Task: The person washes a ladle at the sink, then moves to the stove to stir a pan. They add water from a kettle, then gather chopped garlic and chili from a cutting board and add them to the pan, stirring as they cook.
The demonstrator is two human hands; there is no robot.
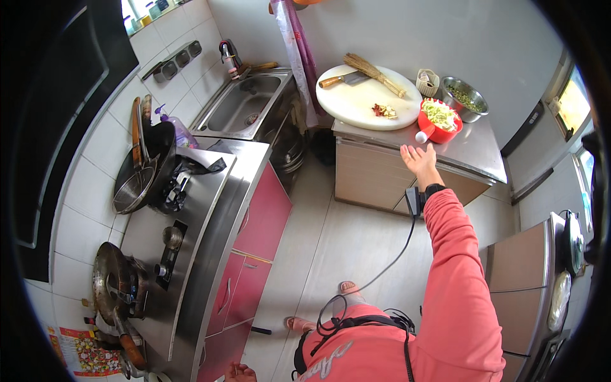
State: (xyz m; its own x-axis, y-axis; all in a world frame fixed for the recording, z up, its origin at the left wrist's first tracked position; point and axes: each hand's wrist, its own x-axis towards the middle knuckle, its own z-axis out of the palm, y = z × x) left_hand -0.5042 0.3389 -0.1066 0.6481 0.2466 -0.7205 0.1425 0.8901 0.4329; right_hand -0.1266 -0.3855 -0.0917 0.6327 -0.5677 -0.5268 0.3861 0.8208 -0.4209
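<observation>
My right hand (420, 162) reaches forward, palm up with fingers apart and nothing in it, just short of a red colander (441, 136) with a white-tipped handle. Chopped pale green vegetable (440, 114) fills the colander. Beside it a round white cutting board (334, 107) bears a cleaver (346, 79) with a wooden handle, a straw brush (374, 74) and a small pile of chopped red and pale pieces (384, 111). Low at the bottom edge, my left hand (240, 372) is partly cut off, its fingers curled; whether it holds anything is unclear.
A steel bowl of green bits (463, 98) stands behind the colander on the steel-topped cabinet (477, 148). At left are a sink (248, 102), a steel counter (195, 248), a wok (110, 281) on the stove and a stacked strainer (136, 188). A cable hangs from my right wrist.
</observation>
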